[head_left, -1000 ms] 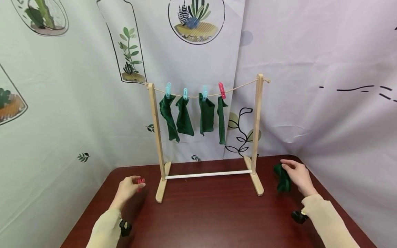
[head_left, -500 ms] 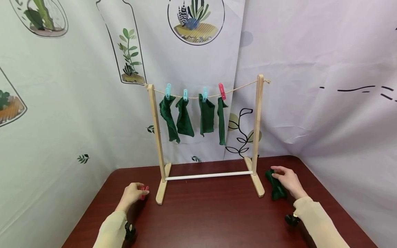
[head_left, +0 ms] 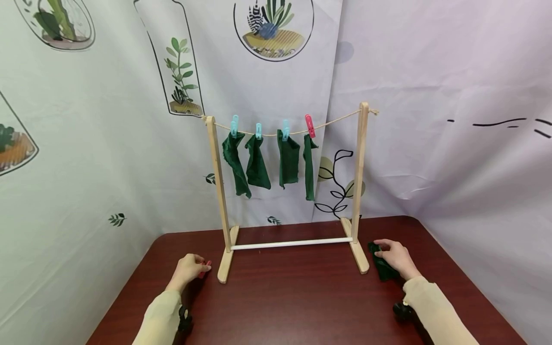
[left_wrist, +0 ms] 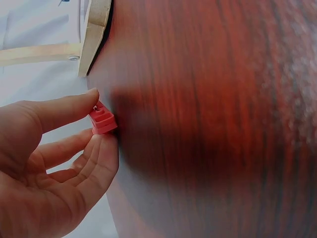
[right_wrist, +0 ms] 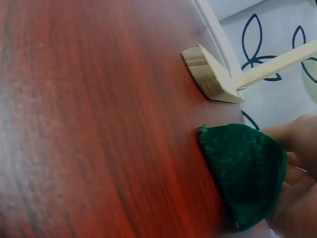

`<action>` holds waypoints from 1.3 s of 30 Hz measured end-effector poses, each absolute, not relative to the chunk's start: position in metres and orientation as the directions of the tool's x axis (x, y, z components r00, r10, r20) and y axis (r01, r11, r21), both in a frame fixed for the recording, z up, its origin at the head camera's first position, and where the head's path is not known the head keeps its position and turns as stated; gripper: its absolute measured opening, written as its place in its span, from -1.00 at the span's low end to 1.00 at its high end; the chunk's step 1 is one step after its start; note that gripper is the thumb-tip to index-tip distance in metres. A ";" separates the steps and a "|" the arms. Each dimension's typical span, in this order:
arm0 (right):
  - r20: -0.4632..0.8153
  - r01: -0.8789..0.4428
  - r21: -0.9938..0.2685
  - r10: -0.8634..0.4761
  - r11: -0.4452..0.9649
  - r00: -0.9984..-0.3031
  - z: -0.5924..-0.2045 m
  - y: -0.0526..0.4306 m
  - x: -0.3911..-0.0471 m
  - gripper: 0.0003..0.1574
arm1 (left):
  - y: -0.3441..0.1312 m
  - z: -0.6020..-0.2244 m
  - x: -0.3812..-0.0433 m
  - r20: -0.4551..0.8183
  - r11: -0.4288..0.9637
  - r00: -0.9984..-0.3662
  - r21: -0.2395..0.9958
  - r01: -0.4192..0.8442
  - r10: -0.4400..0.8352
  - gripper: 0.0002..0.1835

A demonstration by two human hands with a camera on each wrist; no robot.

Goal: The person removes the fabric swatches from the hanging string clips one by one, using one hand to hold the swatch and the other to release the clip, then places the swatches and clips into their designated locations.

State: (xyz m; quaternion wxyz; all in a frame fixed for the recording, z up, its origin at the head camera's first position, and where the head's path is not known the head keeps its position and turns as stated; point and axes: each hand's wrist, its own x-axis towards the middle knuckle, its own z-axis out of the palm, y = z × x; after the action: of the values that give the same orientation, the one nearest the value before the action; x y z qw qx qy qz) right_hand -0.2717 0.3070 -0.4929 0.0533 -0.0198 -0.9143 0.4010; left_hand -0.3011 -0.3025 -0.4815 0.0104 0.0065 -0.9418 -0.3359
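Left of the wooden rack, my left hand (head_left: 188, 271) pinches a red clothespin (left_wrist: 103, 120) between thumb and fingers, close to the tabletop. On the right side my right hand (head_left: 397, 258) grips a dark green cloth (right_wrist: 243, 171) by its upper end. The cloth's lower part hangs down at the table surface, beside the rack's right foot. Between the hands stands the rack (head_left: 357, 191), with a cord (head_left: 338, 122) strung across its top. Several green cloths (head_left: 289, 160) hang from it, held by light blue clothespins (head_left: 234, 126) and one red clothespin (head_left: 310, 126).
The rack's feet (head_left: 227, 256) rest on the dark red-brown table (head_left: 293, 297), joined by a white crossbar (head_left: 291, 244). Behind the table hangs a white curtain (head_left: 396, 96) printed with plants. Each wrist carries a small black device (head_left: 403, 311).
My left hand has moved right and down with the red clothespin, nearer the rack's left foot. My right hand has moved left and down with the green cloth, nearer the right foot.
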 end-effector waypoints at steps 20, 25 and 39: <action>0.072 0.023 -0.693 0.101 0.720 -0.992 -0.499 0.302 -0.274 -0.55 | -0.287 -0.485 -0.298 0.044 0.767 -0.998 0.641 -0.012 -0.053 -0.48; 0.075 0.014 -0.691 0.091 0.723 -0.993 -0.499 0.297 -0.278 -0.54 | -0.284 -0.482 -0.299 0.026 0.743 -0.998 0.669 -0.027 -0.059 -0.44; 0.063 0.030 -0.697 0.103 0.716 -0.993 -0.496 0.292 -0.277 -0.54 | -0.286 -0.488 -0.297 0.016 0.673 -0.997 0.739 -0.036 -0.071 -0.45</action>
State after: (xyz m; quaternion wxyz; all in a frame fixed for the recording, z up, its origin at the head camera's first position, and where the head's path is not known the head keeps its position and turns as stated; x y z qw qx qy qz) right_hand -0.2770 0.2921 -0.4957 0.0486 -0.0360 -0.9250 0.3751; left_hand -0.2970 -0.2862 -0.4880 0.0219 0.0292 -0.9142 -0.4035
